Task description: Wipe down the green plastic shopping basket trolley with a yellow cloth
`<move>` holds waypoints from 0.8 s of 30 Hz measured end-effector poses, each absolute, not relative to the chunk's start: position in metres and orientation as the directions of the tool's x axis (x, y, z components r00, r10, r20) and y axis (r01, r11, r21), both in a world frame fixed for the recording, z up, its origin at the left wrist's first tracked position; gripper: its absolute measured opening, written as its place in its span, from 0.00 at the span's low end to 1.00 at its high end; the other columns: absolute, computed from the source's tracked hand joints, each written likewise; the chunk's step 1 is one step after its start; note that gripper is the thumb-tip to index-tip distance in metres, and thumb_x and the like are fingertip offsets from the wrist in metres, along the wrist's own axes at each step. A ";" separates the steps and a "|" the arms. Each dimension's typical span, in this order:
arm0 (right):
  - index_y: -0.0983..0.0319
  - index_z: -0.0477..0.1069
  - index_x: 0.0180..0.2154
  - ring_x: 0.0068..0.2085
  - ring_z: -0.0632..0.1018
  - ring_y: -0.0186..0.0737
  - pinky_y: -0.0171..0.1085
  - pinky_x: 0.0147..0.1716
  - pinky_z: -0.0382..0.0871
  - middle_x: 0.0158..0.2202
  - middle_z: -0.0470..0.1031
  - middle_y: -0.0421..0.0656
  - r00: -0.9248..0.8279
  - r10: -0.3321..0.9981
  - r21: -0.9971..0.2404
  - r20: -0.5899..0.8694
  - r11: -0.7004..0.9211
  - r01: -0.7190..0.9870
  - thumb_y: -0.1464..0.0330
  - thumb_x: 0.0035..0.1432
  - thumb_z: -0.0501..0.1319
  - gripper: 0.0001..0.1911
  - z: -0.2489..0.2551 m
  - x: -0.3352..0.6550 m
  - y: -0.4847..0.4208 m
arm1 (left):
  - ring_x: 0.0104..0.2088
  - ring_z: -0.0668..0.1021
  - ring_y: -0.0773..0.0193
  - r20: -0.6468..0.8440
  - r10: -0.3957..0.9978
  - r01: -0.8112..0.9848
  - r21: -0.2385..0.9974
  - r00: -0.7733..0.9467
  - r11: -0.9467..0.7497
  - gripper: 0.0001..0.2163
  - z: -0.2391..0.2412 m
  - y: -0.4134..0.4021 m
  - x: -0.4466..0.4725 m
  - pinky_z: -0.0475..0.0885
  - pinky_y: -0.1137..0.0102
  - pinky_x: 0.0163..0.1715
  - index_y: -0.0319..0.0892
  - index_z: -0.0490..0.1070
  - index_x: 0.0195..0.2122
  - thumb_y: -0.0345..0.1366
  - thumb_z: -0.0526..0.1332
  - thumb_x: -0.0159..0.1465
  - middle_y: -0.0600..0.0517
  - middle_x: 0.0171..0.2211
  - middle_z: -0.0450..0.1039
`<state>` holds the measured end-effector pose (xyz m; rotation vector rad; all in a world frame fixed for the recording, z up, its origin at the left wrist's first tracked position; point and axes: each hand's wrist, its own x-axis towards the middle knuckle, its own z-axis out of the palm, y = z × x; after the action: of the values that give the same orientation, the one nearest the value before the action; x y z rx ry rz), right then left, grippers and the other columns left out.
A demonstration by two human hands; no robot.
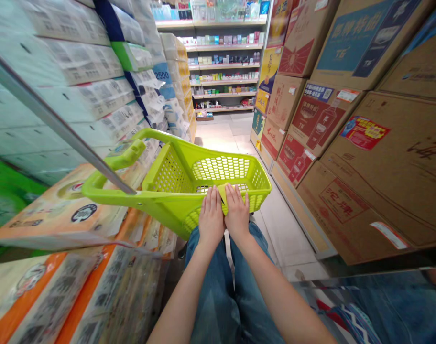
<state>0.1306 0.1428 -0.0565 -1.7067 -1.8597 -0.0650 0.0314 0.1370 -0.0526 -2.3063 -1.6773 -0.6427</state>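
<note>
A lime-green shopping trolley (168,200) with perforated basket walls stands sideways in front of me. Both hands rest on its near rim, side by side. Between and partly beneath them is a small yellow cloth (222,192). My right hand (237,210) presses this cloth against the rim, its fingers bent over the edge. Fingers stretched and lying flat, my left hand (211,212) touches the rim just left of the cloth. How much cloth lies under the palms is hidden. A grey metal pole (70,105) slants down to the trolley's handle end.
Stacked tissue packs (96,100) line the left, with orange-and-white packs (70,210) close by. Cardboard cartons (390,172) form a wall on the right. A tiled aisle floor (235,131) leads to stocked shelves (221,64). Blurred denim shows at lower right.
</note>
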 end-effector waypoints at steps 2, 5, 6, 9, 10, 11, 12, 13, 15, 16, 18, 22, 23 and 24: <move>0.60 0.55 0.68 0.71 0.56 0.42 0.57 0.69 0.39 0.69 0.61 0.47 -0.015 0.879 -0.343 0.477 0.201 0.918 0.80 0.59 0.47 0.36 -0.058 0.138 0.142 | 0.72 0.50 0.53 0.456 0.853 0.942 0.081 0.256 -0.326 0.33 -0.051 0.136 0.032 0.53 0.56 0.69 0.29 0.46 0.70 0.26 0.52 0.63 0.38 0.71 0.50; 0.58 0.54 0.68 0.71 0.57 0.40 0.60 0.69 0.35 0.68 0.62 0.45 -0.061 0.872 -0.305 0.486 0.234 0.923 0.82 0.57 0.47 0.38 -0.063 0.168 0.142 | 0.72 0.50 0.53 0.446 0.858 0.939 0.099 0.255 -0.330 0.35 -0.049 0.135 0.033 0.52 0.56 0.69 0.29 0.46 0.70 0.25 0.53 0.60 0.38 0.71 0.50; 0.58 0.54 0.68 0.70 0.57 0.40 0.60 0.69 0.35 0.68 0.62 0.45 -0.055 0.871 -0.298 0.487 0.225 0.927 0.82 0.57 0.47 0.38 -0.065 0.180 0.143 | 0.72 0.50 0.53 0.444 0.859 0.938 0.103 0.254 -0.331 0.35 -0.049 0.135 0.033 0.52 0.56 0.69 0.29 0.46 0.70 0.25 0.53 0.60 0.38 0.71 0.50; 0.58 0.56 0.67 0.70 0.59 0.42 0.61 0.68 0.38 0.67 0.63 0.45 0.027 0.872 -0.306 0.488 0.142 0.941 0.82 0.55 0.48 0.38 -0.072 0.220 0.144 | 0.72 0.49 0.53 0.438 0.863 0.938 0.108 0.252 -0.329 0.35 -0.049 0.134 0.033 0.52 0.57 0.70 0.29 0.45 0.70 0.26 0.53 0.61 0.38 0.71 0.49; 0.58 0.56 0.67 0.70 0.59 0.42 0.61 0.68 0.39 0.67 0.64 0.46 0.066 0.872 -0.316 0.484 0.104 0.943 0.82 0.54 0.48 0.39 -0.075 0.233 0.145 | 0.72 0.49 0.53 0.438 0.863 0.938 0.109 0.252 -0.329 0.35 -0.049 0.134 0.033 0.52 0.57 0.70 0.29 0.44 0.70 0.26 0.53 0.61 0.38 0.71 0.49; 0.58 0.57 0.66 0.70 0.59 0.42 0.61 0.68 0.40 0.67 0.64 0.46 0.105 0.872 -0.327 0.478 0.066 0.943 0.83 0.52 0.48 0.40 -0.077 0.246 0.147 | 0.72 0.49 0.53 0.437 0.863 0.938 0.109 0.253 -0.330 0.35 -0.050 0.135 0.033 0.52 0.57 0.70 0.29 0.44 0.70 0.26 0.53 0.61 0.38 0.71 0.49; 0.58 0.58 0.66 0.70 0.59 0.43 0.61 0.68 0.40 0.67 0.64 0.46 0.139 0.873 -0.338 0.468 0.031 0.941 0.83 0.51 0.49 0.41 -0.079 0.257 0.148 | 0.72 0.49 0.53 0.437 0.862 0.937 0.107 0.255 -0.331 0.35 -0.050 0.135 0.032 0.52 0.57 0.70 0.29 0.44 0.70 0.27 0.53 0.61 0.38 0.71 0.48; 0.58 0.58 0.66 0.70 0.59 0.43 0.61 0.68 0.40 0.67 0.64 0.45 0.169 0.874 -0.347 0.457 0.000 0.938 0.83 0.49 0.49 0.42 -0.080 0.265 0.149 | 0.72 0.48 0.53 0.438 0.861 0.937 0.105 0.257 -0.333 0.36 -0.050 0.135 0.032 0.52 0.57 0.70 0.29 0.44 0.70 0.26 0.53 0.61 0.38 0.72 0.48; 0.58 0.58 0.66 0.70 0.59 0.43 0.62 0.68 0.41 0.67 0.64 0.45 0.216 0.878 -0.360 0.428 -0.053 0.931 0.83 0.47 0.49 0.43 -0.080 0.275 0.151 | 0.72 0.48 0.54 0.440 0.859 0.937 0.099 0.262 -0.336 0.36 -0.050 0.135 0.032 0.52 0.57 0.70 0.29 0.43 0.71 0.26 0.53 0.61 0.38 0.72 0.48; 0.58 0.58 0.66 0.70 0.59 0.44 0.62 0.68 0.42 0.67 0.64 0.45 0.240 0.878 -0.369 0.414 -0.079 0.926 0.83 0.46 0.49 0.44 -0.079 0.274 0.151 | 0.72 0.48 0.54 0.442 0.858 0.936 0.098 0.263 -0.337 0.36 -0.050 0.135 0.032 0.52 0.57 0.70 0.29 0.43 0.71 0.27 0.54 0.61 0.38 0.72 0.48; 0.59 0.58 0.66 0.69 0.60 0.45 0.62 0.67 0.44 0.67 0.64 0.46 0.282 0.874 -0.389 0.395 -0.119 0.913 0.83 0.46 0.49 0.43 -0.075 0.263 0.152 | 0.72 0.48 0.54 0.443 0.857 0.936 0.097 0.263 -0.338 0.36 -0.049 0.136 0.032 0.51 0.57 0.70 0.29 0.43 0.71 0.27 0.54 0.61 0.38 0.72 0.48; 0.61 0.57 0.66 0.70 0.59 0.47 0.61 0.67 0.43 0.68 0.62 0.48 0.206 0.881 -0.385 0.427 -0.029 0.923 0.83 0.48 0.50 0.43 -0.062 0.208 0.148 | 0.72 0.48 0.53 0.441 0.860 0.939 0.096 0.257 -0.330 0.36 -0.049 0.136 0.033 0.51 0.57 0.70 0.28 0.44 0.70 0.26 0.54 0.61 0.37 0.72 0.48; 0.61 0.57 0.67 0.70 0.58 0.46 0.61 0.67 0.42 0.68 0.62 0.48 0.153 0.885 -0.373 0.439 0.025 0.928 0.83 0.49 0.50 0.42 -0.059 0.190 0.147 | 0.72 0.48 0.53 0.442 0.861 0.941 0.096 0.251 -0.323 0.35 -0.050 0.136 0.033 0.51 0.57 0.70 0.27 0.44 0.70 0.26 0.54 0.61 0.37 0.71 0.48; 0.61 0.57 0.66 0.70 0.58 0.46 0.61 0.68 0.42 0.68 0.62 0.47 0.105 0.888 -0.365 0.448 0.074 0.928 0.83 0.52 0.49 0.40 -0.057 0.174 0.146 | 0.72 0.48 0.53 0.444 0.862 0.944 0.096 0.244 -0.316 0.35 -0.050 0.136 0.034 0.51 0.57 0.70 0.27 0.45 0.70 0.27 0.53 0.62 0.37 0.71 0.48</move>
<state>0.1738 0.1464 -0.0570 -1.8032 -1.7723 -0.0889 0.0338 0.1360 -0.0502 -2.3195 -1.7093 -0.6312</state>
